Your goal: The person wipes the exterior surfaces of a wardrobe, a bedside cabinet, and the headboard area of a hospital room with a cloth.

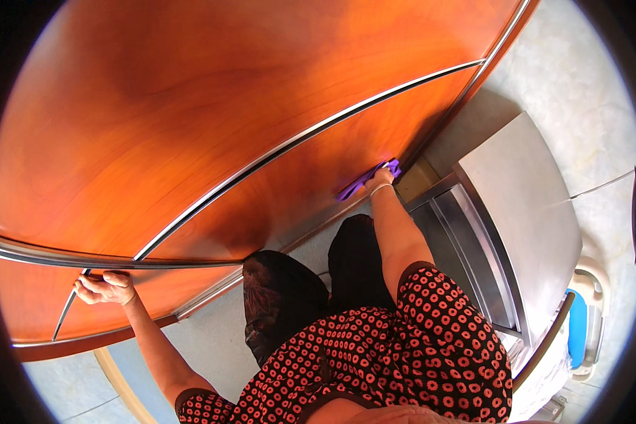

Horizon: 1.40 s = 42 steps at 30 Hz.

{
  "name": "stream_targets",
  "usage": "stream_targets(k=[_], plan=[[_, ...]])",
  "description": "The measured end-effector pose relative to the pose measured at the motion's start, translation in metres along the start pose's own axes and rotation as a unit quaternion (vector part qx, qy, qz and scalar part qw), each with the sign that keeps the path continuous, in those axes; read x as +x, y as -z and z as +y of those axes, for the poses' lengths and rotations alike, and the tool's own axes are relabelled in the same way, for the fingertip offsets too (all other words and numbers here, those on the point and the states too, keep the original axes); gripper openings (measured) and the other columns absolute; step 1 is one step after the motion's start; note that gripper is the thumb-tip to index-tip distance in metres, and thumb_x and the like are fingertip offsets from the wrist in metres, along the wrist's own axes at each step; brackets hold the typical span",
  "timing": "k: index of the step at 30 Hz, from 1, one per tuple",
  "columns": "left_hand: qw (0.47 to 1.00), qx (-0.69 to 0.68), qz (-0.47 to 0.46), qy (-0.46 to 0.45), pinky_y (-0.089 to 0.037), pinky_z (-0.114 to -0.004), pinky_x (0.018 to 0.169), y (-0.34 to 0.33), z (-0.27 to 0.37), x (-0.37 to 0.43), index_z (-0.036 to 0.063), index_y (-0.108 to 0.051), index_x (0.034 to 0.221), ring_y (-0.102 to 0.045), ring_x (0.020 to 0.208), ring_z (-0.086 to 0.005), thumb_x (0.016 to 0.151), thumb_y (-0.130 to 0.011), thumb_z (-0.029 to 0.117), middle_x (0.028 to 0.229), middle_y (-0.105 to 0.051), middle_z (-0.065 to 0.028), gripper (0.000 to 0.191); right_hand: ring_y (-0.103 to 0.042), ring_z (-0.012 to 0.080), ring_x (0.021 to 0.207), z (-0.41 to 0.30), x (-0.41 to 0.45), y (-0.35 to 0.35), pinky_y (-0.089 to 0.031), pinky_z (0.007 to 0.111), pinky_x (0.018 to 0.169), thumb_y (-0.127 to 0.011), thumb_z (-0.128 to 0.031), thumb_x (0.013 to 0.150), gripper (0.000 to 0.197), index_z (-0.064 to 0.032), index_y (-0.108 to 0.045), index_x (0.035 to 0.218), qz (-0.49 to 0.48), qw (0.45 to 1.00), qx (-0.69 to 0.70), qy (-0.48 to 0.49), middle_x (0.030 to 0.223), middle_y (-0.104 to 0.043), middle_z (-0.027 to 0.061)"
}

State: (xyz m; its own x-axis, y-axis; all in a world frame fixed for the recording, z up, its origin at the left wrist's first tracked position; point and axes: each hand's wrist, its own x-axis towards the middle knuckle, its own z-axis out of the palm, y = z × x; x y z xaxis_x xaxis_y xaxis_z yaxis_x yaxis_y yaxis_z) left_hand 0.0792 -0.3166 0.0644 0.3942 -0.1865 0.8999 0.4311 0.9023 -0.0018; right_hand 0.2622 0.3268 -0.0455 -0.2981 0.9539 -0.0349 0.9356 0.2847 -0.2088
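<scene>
A tall orange-brown wooden sliding door [233, 106] with metal trim fills the upper left. My right hand [380, 179] holds a purple cloth [354, 191] flat against its lower panel, near the right-hand end. Over at the left, my left hand [105, 288] rests with bent fingers at the metal edge strip [69, 262] between two door panels. Whether its fingers grip the strip cannot be made out. A light band circles my right wrist.
A metallic grey cabinet [524, 212] with a dark front stands close to my right arm. Beyond it are a blue and beige plastic item [577, 328] and a curved dark rail [546, 344]. A curved beige edge [119, 381] lies at the lower left.
</scene>
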Motion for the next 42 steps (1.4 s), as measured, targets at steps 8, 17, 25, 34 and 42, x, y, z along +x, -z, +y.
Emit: stream_targets(k=[8,17,25,34,42], plan=[[1.0,-0.028,-0.003,0.009,-0.03,-0.049,0.096,-0.02,0.013,-0.007,-0.0068,-0.044,0.117,-0.032,0.116,-0.0347,0.09,-0.037,0.036,0.123,-0.031,-0.0179,0.051,-0.046,0.0207,0.11,0.017,0.023,0.048,-0.04,0.033,0.091,-0.044,-0.019,0.082,0.038,-0.0081,-0.046,0.119,0.195,0.776,0.6,0.005,0.121,-0.049,0.0064],[1.0,-0.002,-0.025,-0.014,-0.03,-0.048,0.096,-0.018,-0.004,-0.011,-0.0063,-0.041,0.12,-0.03,0.117,-0.0347,0.09,-0.037,0.033,0.125,-0.029,-0.0178,0.05,-0.043,0.0391,0.11,-0.082,-0.233,0.181,-0.033,0.046,0.095,-0.05,-0.004,0.079,0.044,-0.004,-0.042,0.122,0.648,0.518,0.405,0.384,0.12,-0.044,0.0236],[1.0,0.01,-0.007,0.014,-0.029,-0.047,0.096,-0.015,-0.01,-0.016,-0.0071,-0.042,0.12,-0.031,0.115,-0.0329,0.091,-0.035,0.042,0.124,-0.031,-0.0186,0.057,-0.045,0.0446,0.108,-0.065,-0.202,0.179,-0.033,0.049,0.096,-0.054,-0.001,0.068,0.003,0.0007,-0.053,0.07,0.663,0.495,0.278,0.487,0.118,-0.046,0.0301],[0.999,0.006,-0.024,0.032,-0.025,-0.052,0.097,-0.023,-0.01,-0.029,-0.01,-0.038,0.121,-0.027,0.116,-0.036,0.088,-0.037,0.037,0.125,-0.027,-0.0222,0.057,-0.037,0.0482,0.113,-0.048,-0.141,0.178,-0.028,0.051,0.096,-0.054,-0.008,0.079,0.045,0.0081,-0.04,0.118,0.645,0.517,0.384,0.411,0.118,-0.04,0.0312],[0.999,-0.011,-0.02,0.034,-0.027,-0.05,0.095,-0.04,0.004,-0.03,-0.0082,-0.041,0.117,-0.029,0.114,-0.0354,0.089,-0.037,0.038,0.121,-0.028,-0.0201,0.054,-0.045,0.0168,0.083,-0.043,-0.121,0.126,-0.038,0.03,0.08,-0.042,-0.007,0.087,0.033,0.0038,-0.04,0.118,0.482,0.5,0.686,0.217,0.1,-0.047,0.0107]])
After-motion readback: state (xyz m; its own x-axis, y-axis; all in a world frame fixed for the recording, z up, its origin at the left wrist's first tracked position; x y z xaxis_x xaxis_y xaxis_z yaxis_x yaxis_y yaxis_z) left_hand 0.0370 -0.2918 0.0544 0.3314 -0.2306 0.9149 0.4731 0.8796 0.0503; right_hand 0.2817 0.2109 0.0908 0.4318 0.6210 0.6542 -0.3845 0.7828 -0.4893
